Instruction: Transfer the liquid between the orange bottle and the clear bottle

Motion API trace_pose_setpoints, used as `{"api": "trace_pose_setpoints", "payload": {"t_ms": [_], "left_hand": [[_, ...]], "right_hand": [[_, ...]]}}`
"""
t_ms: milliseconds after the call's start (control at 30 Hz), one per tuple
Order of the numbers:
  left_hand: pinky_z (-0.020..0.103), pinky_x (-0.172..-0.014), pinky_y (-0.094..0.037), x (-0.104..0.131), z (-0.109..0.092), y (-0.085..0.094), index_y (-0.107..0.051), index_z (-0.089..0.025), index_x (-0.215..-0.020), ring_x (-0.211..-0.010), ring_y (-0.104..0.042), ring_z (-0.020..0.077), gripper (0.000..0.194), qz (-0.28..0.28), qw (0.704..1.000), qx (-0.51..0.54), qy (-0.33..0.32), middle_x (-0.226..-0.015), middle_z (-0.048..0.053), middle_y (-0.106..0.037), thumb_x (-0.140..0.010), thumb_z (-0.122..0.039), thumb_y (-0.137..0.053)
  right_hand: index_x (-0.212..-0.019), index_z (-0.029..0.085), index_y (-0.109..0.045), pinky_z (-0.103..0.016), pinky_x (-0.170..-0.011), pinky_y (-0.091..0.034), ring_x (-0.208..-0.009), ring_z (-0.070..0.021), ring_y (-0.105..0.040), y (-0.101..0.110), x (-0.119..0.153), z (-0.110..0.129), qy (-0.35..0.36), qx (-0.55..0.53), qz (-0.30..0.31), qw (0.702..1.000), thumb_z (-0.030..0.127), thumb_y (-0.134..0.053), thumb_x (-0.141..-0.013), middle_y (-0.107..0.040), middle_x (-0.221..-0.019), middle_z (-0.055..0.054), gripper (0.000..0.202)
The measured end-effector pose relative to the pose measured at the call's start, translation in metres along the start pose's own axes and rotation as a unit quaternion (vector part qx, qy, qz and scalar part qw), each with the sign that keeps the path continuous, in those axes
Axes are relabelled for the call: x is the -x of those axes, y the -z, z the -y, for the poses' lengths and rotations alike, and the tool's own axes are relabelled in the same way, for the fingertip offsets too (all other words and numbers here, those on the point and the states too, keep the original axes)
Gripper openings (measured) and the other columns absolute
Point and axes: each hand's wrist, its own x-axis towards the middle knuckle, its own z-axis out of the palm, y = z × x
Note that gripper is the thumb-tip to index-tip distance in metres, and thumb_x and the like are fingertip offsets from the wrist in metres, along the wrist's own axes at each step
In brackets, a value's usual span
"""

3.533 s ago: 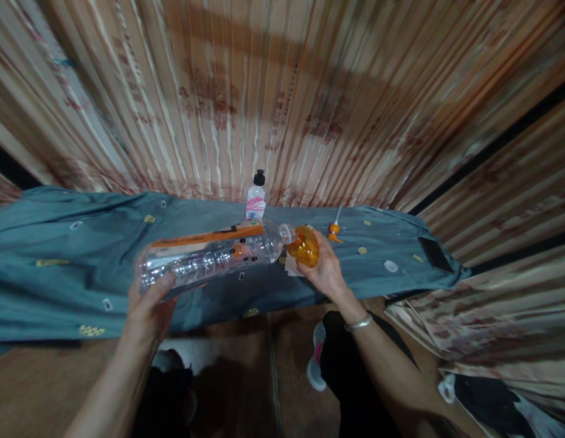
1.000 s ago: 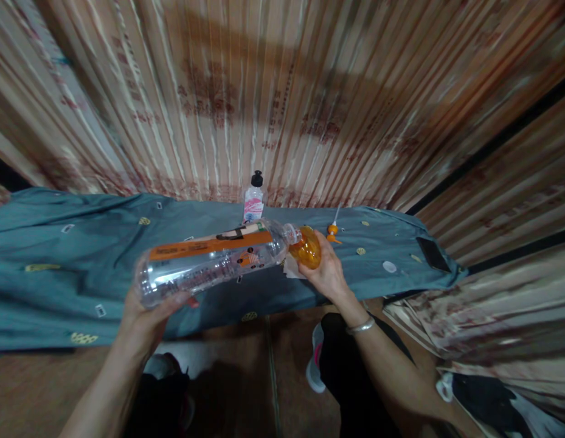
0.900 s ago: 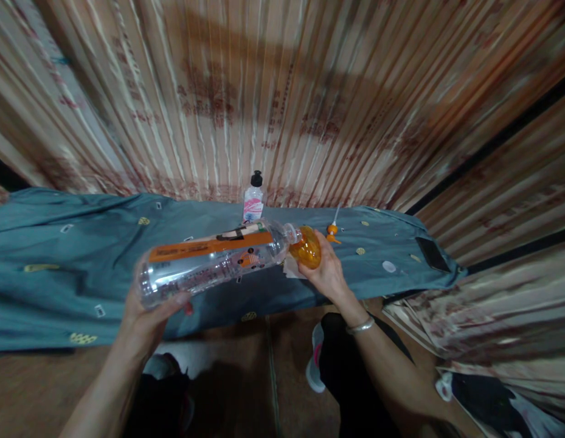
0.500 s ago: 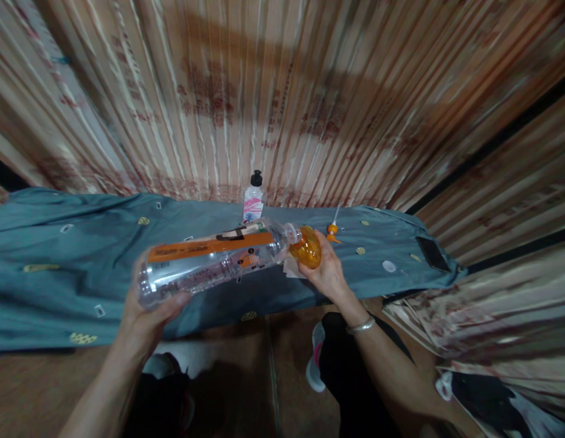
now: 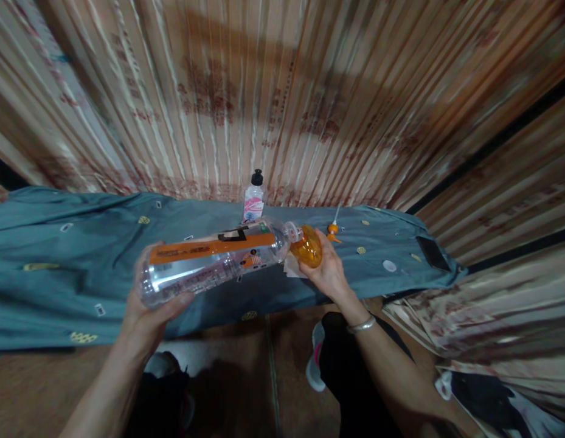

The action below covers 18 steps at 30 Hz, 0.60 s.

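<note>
A large clear plastic bottle (image 5: 213, 258) with an orange label lies almost level in the air, its neck to the right and a little higher than its base. My left hand (image 5: 157, 310) is closed around the base end. My right hand (image 5: 330, 267) grips a small amber bottle (image 5: 308, 246), whose opening is against the clear bottle's mouth; the exact contact is too small to tell. Behind them, an orange pump head (image 5: 332, 229) with a pale tube lies on the cloth. A white paper (image 5: 294, 267) is partly hidden under the amber bottle.
A clear bottle with a black cap and pink label (image 5: 253, 198) stands at the back of the teal cloth (image 5: 104, 243). A dark phone-like slab (image 5: 432, 253) and a pale round disc (image 5: 389, 266) lie to the right. Patterned curtains (image 5: 246, 91) hang behind.
Both hands hold nearly the same pose. The clear bottle has shifted very slightly to the right and rolled a little in my left hand.
</note>
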Motion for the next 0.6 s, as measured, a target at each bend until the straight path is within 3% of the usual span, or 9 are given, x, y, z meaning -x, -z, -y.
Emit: {"api": "trace_pose_setpoints", "payload": {"t_ms": [267,600], "left_hand": [[0.018,-0.065,-0.054,0.001,-0.01,-0.018,-0.066,-0.028,-0.134,-0.097,-0.066,0.0206,0.113,-0.031,0.999,-0.013,-0.011,-0.115,0.003,-0.072,-0.029,-0.034,-0.108],[0.016,-0.066,-0.055,0.0,-0.012,-0.023,-0.068,-0.029,-0.135,-0.098,-0.063,0.0198,0.121,-0.052,0.999,0.009,0.006,-0.117,0.002,-0.07,-0.021,-0.03,-0.107]], "right_hand": [[-0.158,0.017,-0.047,-0.06,-0.126,-0.05,-0.147,-0.0376,-0.062,-0.001,0.0,-0.002,0.003,0.006,-0.011,1.0,0.037,-0.081,-0.078,-0.064,-0.157,-0.02,0.089],[-0.158,0.014,-0.047,-0.057,-0.125,-0.052,-0.147,-0.0371,-0.063,0.001,0.002,0.0,0.004,0.012,-0.01,1.0,0.037,-0.08,-0.078,-0.065,-0.156,-0.021,0.089]]}}
